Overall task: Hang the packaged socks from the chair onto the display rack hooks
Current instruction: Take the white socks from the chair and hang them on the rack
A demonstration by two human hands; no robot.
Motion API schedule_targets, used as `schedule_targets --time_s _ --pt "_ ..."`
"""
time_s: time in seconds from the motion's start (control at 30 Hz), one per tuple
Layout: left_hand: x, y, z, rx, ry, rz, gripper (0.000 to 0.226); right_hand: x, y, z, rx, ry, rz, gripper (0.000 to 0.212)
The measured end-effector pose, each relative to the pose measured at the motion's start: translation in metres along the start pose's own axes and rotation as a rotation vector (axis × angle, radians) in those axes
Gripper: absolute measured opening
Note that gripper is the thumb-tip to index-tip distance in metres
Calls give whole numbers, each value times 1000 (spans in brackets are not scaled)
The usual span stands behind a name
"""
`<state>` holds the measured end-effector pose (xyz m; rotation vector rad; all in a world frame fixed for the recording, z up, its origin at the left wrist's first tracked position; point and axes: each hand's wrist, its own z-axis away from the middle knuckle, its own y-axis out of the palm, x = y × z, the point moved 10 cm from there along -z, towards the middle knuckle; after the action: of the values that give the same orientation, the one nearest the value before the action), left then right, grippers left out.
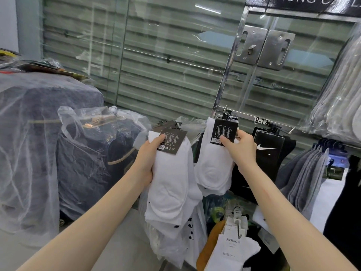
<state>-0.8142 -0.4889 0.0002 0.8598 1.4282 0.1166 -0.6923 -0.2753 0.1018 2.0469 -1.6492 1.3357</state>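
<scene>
**A:** What holds things here, and what is inside?

**B:** At left, thin clear plastic covers (29, 124) are draped over stacks of dark folded fabric. Low in the middle, a clear plastic bag (193, 241) with black lettering holds more white socks; it hangs under the left hand's bundle. The display rack (230, 75) is a metal frame in front of a glass wall, with a hook rail (246, 115) across it.

**A:** And the socks themselves?

**B:** The left hand (149, 153) is closed around a bundle of white socks (172, 182), thumb pressed on its dark card label (172, 140) (small printed text, a barcode). The bundle sits left of the rack, off any hook. The right hand (239, 146) pinches the dark label of a second white sock pack (213, 169), whose black hanger sits at the rail; I cannot tell if it is fully hooked on. Just right hang black packs with a white swoosh (268, 151), then grey socks (306, 173). Below, a white pack reads "FASHION" (233, 251).
</scene>
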Motion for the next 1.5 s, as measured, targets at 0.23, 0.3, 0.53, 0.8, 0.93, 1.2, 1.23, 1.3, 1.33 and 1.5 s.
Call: schedule_targets --time_s 0.23,0.3,0.53,0.8,0.93,1.2,1.23,1.3,1.33,1.5 --pt "6 6 1 50 7 -12 12 -8 -2 34 -34 18 -6 49" --pt "6 9 2 65 15 -8 10 11 -8 53 -153 -134 96 50" --pt "4 24 7 95 86 -54 37 71 7 86 -199 -416 326 56" --pt "12 37 6 146 56 -86 46 36 54 72 382 -26 -166 30" --pt "24 42 6 279 -77 -84 56 35 55 71 422 -49 -226 24" --pt "23 32 -1 163 -78 -21 45 29 59 58 489 141 -536 20" --pt "22 31 -2 133 -70 -14 42 28 60 58 500 162 -557 20" --pt "20 29 -2 97 -57 -41 40 27 60 57 506 165 -555 20" --pt "20 29 -2 97 -52 -65 39 27 60 56 503 157 -545 21" --pt "22 34 1 141 -59 -148 49 28 62 57 527 155 -553 21"
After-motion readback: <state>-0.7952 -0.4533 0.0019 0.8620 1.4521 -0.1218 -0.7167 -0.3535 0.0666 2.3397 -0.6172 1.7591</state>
